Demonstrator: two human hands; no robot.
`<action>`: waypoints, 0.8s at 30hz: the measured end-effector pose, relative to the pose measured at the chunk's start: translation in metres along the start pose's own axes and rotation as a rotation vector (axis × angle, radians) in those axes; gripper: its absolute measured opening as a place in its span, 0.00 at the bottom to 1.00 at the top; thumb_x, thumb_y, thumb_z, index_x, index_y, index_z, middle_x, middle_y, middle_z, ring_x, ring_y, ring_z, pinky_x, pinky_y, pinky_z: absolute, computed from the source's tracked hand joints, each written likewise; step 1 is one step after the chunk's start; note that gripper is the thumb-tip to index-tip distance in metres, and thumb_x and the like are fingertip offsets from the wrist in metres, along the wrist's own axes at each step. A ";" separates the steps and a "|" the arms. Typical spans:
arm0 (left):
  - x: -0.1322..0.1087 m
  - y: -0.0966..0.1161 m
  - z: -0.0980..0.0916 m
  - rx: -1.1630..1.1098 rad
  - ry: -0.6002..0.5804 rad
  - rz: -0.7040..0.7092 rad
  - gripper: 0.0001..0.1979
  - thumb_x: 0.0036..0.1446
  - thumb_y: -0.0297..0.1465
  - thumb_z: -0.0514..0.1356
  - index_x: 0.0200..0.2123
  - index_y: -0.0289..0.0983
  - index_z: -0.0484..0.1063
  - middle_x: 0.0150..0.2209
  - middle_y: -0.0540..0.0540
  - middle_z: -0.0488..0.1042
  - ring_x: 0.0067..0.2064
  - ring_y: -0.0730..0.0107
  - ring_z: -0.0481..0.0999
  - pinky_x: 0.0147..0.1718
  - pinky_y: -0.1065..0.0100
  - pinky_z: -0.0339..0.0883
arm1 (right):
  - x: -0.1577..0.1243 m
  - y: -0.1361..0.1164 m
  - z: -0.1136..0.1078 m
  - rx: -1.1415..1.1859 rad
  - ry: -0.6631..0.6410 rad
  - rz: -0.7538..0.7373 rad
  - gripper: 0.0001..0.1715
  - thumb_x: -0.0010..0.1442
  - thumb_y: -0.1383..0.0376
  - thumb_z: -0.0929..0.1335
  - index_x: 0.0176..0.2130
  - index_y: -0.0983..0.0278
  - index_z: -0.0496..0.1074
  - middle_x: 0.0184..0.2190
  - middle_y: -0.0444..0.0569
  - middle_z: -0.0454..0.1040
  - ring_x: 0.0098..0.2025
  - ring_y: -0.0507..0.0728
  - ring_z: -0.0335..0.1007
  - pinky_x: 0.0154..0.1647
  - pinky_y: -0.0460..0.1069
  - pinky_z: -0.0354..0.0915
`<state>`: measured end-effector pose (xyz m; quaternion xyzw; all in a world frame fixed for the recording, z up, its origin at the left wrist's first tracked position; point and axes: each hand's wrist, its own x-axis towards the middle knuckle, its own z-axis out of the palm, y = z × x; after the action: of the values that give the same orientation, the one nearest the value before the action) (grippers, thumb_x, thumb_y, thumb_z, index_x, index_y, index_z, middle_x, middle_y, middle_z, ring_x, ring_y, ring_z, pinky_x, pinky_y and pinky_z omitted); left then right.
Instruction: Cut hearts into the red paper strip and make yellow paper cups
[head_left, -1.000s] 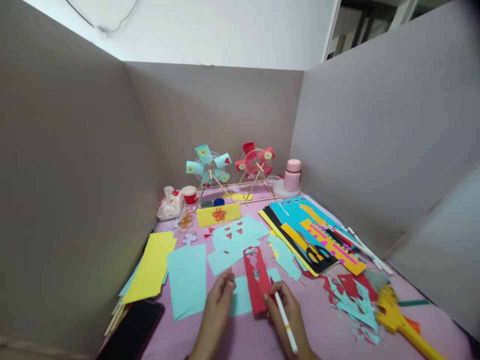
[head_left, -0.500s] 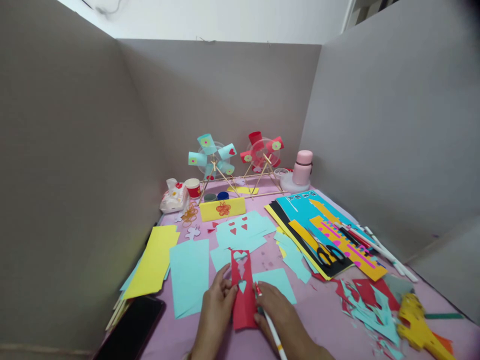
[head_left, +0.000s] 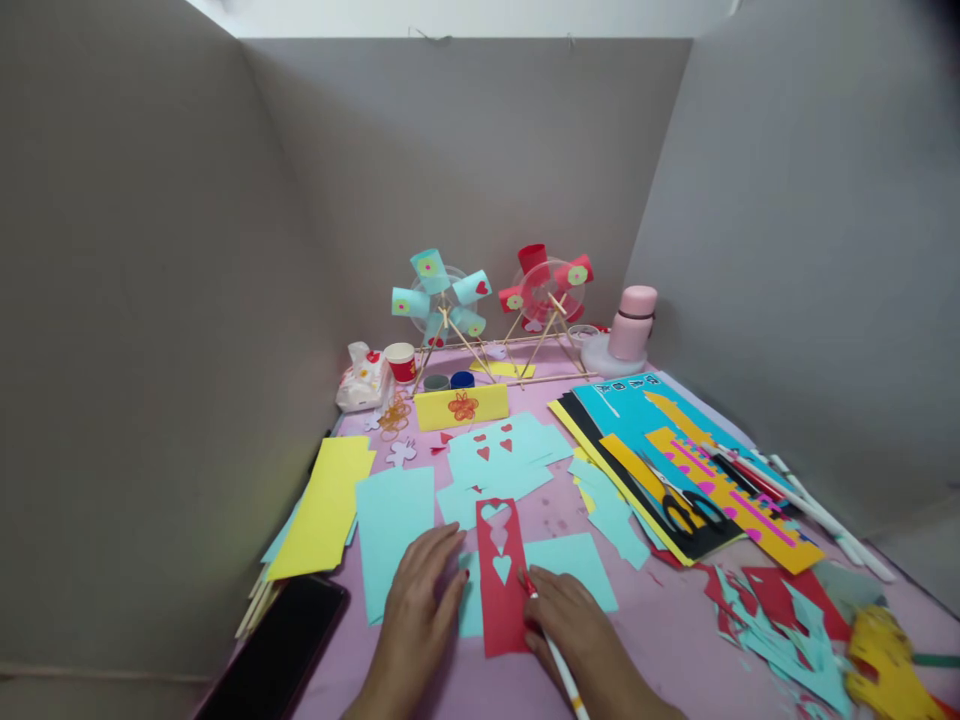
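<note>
Grey partitions (head_left: 480, 150) walled a pink table (head_left: 465, 690). Across a blue sheet (head_left: 583, 558) lay the narrow red strip (head_left: 502, 615) (heart-shaped holes pierced its upper half). At the sheet's left end, the left hand (head_left: 421, 590) curved loosely, empty; over the sheet, the right hand (head_left: 574, 620) grasped a pen (head_left: 559, 660).

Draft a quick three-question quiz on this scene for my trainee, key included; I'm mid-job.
1. Which hand holds the white pen with a red tip?
2. True or false: the black-handled metal scissors lie to the left of the red paper strip with heart-shaped cutouts.
3. What colour is the drawing on the folded yellow paper card?
A) blue
B) orange
C) green

Key:
1. The right hand.
2. False; they lie to its right.
3. B.
</note>
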<state>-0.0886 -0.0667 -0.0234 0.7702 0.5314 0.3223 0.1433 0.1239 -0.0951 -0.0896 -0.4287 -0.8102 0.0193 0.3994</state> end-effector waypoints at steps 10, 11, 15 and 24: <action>0.009 0.008 0.015 0.114 -0.397 0.112 0.33 0.50 0.42 0.66 0.60 0.44 0.63 0.60 0.40 0.65 0.61 0.49 0.63 0.58 0.44 0.53 | 0.004 -0.004 -0.011 -0.023 -0.029 -0.004 0.09 0.59 0.72 0.62 0.35 0.59 0.67 0.44 0.54 0.79 0.47 0.60 0.74 0.44 0.54 0.68; 0.008 0.007 0.016 0.116 -0.395 0.116 0.33 0.51 0.42 0.65 0.60 0.44 0.63 0.60 0.40 0.65 0.61 0.50 0.63 0.58 0.44 0.53 | 0.005 -0.005 -0.015 -0.012 -0.058 -0.003 0.06 0.59 0.70 0.63 0.36 0.60 0.67 0.45 0.54 0.78 0.48 0.61 0.74 0.45 0.55 0.68; 0.005 0.006 0.015 0.101 -0.406 0.119 0.34 0.52 0.43 0.64 0.61 0.43 0.60 0.61 0.40 0.63 0.62 0.50 0.61 0.60 0.43 0.50 | 0.011 -0.009 -0.034 0.019 -0.214 -0.007 0.21 0.51 0.58 0.73 0.43 0.61 0.69 0.50 0.58 0.75 0.52 0.66 0.71 0.49 0.57 0.67; 0.008 0.004 -0.006 -0.054 -0.467 0.042 0.34 0.51 0.35 0.65 0.61 0.44 0.60 0.62 0.44 0.62 0.64 0.55 0.57 0.61 0.51 0.52 | 0.014 -0.011 -0.038 0.074 -0.231 0.022 0.20 0.51 0.70 0.74 0.42 0.61 0.68 0.51 0.55 0.75 0.54 0.65 0.69 0.51 0.59 0.66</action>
<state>-0.0873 -0.0615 -0.0140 0.8306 0.4590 0.1524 0.2760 0.1368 -0.1039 -0.0505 -0.4174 -0.8449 0.1028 0.3185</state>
